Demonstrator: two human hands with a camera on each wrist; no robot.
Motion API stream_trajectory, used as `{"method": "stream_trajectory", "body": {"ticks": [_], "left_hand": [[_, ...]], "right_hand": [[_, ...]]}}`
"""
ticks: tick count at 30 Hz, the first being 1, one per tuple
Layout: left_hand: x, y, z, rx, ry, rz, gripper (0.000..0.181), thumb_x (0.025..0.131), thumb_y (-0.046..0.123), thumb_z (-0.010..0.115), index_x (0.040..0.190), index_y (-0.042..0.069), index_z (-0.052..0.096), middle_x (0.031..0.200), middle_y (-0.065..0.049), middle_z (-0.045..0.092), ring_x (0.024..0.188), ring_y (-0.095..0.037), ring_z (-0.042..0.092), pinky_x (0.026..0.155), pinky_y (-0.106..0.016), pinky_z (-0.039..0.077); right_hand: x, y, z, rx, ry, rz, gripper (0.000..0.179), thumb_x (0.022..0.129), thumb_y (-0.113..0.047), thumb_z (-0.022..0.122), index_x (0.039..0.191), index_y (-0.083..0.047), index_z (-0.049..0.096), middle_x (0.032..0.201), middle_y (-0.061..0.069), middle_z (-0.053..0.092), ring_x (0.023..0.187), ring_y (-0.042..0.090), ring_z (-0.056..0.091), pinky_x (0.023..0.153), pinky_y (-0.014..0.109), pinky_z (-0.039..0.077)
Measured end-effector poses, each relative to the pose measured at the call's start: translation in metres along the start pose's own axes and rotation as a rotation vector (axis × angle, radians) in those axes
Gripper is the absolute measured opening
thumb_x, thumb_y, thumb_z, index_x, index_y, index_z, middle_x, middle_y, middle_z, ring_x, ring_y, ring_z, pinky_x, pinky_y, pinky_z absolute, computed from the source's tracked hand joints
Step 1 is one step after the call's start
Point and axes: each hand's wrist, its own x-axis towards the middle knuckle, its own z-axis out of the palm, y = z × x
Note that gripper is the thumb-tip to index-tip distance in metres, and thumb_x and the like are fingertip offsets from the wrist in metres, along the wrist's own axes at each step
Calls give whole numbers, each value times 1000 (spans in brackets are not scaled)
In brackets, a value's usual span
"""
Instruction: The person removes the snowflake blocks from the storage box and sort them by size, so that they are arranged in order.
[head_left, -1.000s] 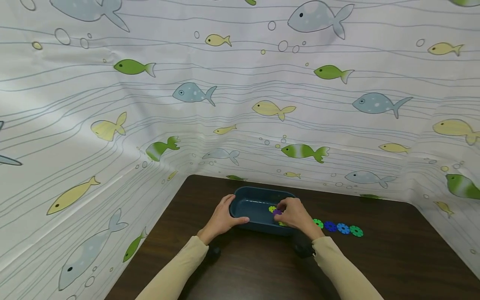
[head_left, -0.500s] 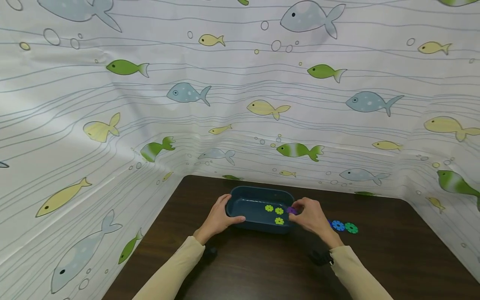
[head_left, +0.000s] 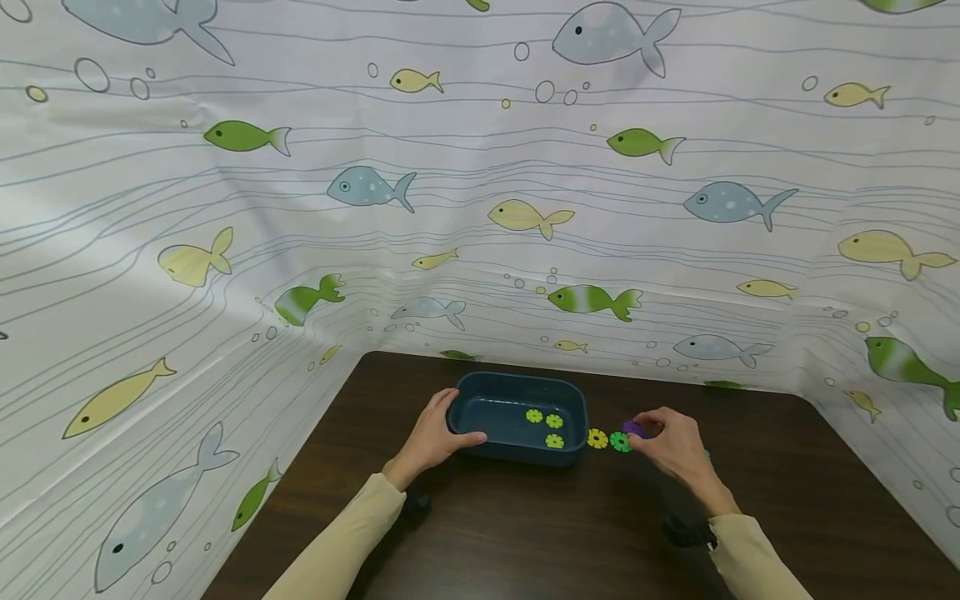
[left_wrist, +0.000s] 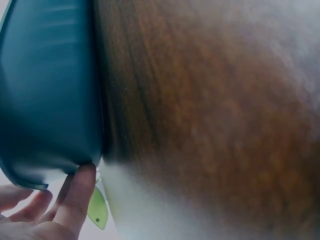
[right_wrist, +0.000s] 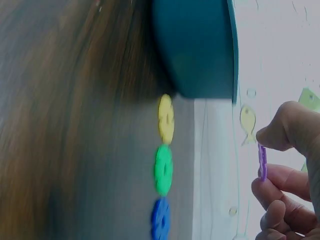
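Note:
My left hand (head_left: 429, 437) holds the left end of a dark blue plastic bin (head_left: 491, 421), thumb along the front rim; in the left wrist view its fingertips are at the bin's corner. Three yellow-green notched discs (head_left: 554, 441) lie inside, toward the right. My right hand (head_left: 678, 450) pinches a purple notched disc (right_wrist: 262, 162) on edge between thumb and fingers, to the right of the bin and above a row of discs. That row starts with a yellow disc (right_wrist: 163, 120) beside the bin, then a green disc (right_wrist: 159, 170) and a blue disc (right_wrist: 157, 220).
The row runs on to the right behind my right hand, where the edge of another green disc (head_left: 707, 456) shows. Dark brown wood-look table (head_left: 510, 533) lies beneath everything. A white fish-print sheet (head_left: 465, 142) rises behind the table and along both sides.
My right hand has carried the purple disc from over the bin out to the right, above the row, uncovering the yellow-green discs inside. My left hand stays on the bin.

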Motion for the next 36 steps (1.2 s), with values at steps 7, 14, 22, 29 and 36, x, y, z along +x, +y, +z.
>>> {"method": "stream_trajectory", "body": {"ticks": [7,14,22,29,36], "left_hand": [[-1,1,1,1,1,0,107,87,45,92,166,-3,38,172,-27,37,156,-49,44,124,-70,43],[0,1,0,10,2,1,108,86,46,92,166,-3,39,172,-27,38,155,-50,44,124,-70,42],[0,0,0,8,5,-1,107,86,45,92,166,-3,39,172,-27,38,155,-50,44,124,-71,42],[0,0,1,6,8,0,106,86,45,92,166,-2,39,172,-27,38,155,-50,44,124,-71,42],[1,0,1,8,2,0,107,86,47,91,166,-2,39,172,-27,37,155,-50,44,124,-72,41]], "right_hand": [[-6,29,-18,-20,-1,77,33,89,-17,87,111,6,79,109,26,77,90,28,69,72,30,55],[-11,57,-32,-45,-3,129,35,90,-19,86,111,8,78,106,28,77,84,25,68,67,29,52],[-14,87,-44,-79,-13,173,38,95,-23,82,113,10,76,109,33,76,89,34,67,72,44,61],[-16,108,-52,-104,-32,201,41,97,-22,79,114,14,74,117,40,72,98,46,68,92,68,59],[-17,125,-56,-133,-78,236,41,98,-21,78,114,17,72,116,41,71,93,42,67,85,61,58]]}}
